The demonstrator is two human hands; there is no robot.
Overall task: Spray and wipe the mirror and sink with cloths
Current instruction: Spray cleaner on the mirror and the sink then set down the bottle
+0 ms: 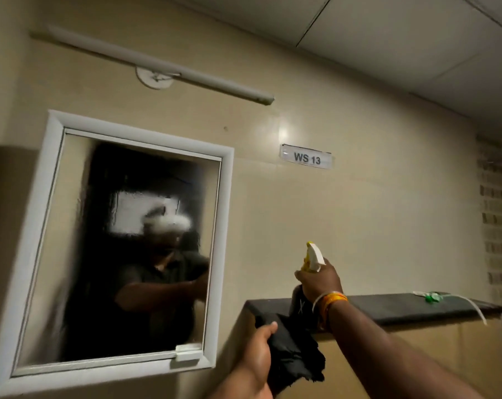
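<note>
A white-framed mirror (71,214) hangs on the beige wall at the left, its glass streaked and wet with spray. My right hand (320,280) grips a dark spray bottle (300,305) with a white and yellow trigger head (313,257), raised to the right of the mirror and pointing towards it. Lower down, my left hand (255,358) holds a crumpled black cloth (295,349) just right of the mirror's lower corner. The sink is out of view.
A dark ledge (416,308) runs along the wall behind my right arm, with a green-and-white object (429,296) lying on it. A "WS 13" sign (306,157) and a tube light (163,66) are fixed to the wall above.
</note>
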